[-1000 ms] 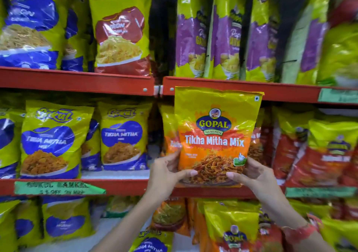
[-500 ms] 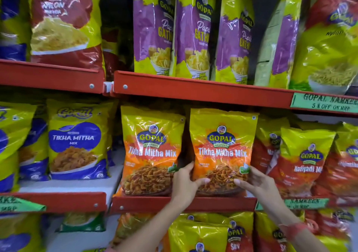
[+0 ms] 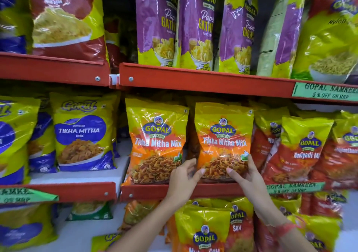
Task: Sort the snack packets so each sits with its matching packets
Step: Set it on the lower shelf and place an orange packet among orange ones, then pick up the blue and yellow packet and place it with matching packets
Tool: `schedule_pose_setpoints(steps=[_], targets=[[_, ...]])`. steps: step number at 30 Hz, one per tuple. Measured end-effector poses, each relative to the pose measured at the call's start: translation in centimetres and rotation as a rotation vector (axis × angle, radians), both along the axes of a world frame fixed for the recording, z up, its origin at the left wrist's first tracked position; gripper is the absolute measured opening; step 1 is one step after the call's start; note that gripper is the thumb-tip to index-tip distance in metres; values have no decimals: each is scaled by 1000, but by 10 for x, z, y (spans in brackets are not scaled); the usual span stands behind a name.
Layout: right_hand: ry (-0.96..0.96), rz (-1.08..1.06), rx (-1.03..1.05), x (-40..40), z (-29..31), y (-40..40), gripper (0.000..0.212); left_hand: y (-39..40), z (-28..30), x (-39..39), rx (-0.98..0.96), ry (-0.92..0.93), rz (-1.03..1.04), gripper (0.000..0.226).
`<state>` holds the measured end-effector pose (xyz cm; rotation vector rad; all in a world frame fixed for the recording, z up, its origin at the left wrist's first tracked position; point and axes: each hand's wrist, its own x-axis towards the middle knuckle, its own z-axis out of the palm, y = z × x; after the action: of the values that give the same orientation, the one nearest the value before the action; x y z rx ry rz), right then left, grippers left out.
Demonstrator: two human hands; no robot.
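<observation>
The orange Tikha Mitha Mix packet is clamped by the left hand and right hand just right of its matching packet, so the pair is grouped

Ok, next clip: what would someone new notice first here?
Two hands, the left hand and right hand, hold an orange Tikha Mitha Mix packet on the middle red shelf, right beside a matching packet. Above stand purple Papdi Gathiya packets; blue-and-yellow Tikha Mitha packets fill the shelf bay to the left.
</observation>
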<state>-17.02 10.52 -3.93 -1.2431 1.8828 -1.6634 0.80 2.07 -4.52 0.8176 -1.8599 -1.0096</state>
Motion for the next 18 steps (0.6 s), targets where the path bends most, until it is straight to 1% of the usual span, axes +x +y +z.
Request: schedule_pose_setpoints(steps=[2,4,8,10,13,18], targets=[[22,-3,4,28,0,7,96,7,-1,20,0,-1,-21,50],[2,49,-35,59,-1,15,90,14,-5,41,-9,12,-20,46],[-129,148,-78,127,-10,30,73,25,-21,96,11,37,7,38],[-163,196,-97,148,-17,32,64,27,-29,119,24,48,45,34],[-159,235,-67,177,-35,32,51,27,-45,155,48,42,91,29],[-196,258,4,209,-76,18,36,26,-78,201,144,26,128,26]])
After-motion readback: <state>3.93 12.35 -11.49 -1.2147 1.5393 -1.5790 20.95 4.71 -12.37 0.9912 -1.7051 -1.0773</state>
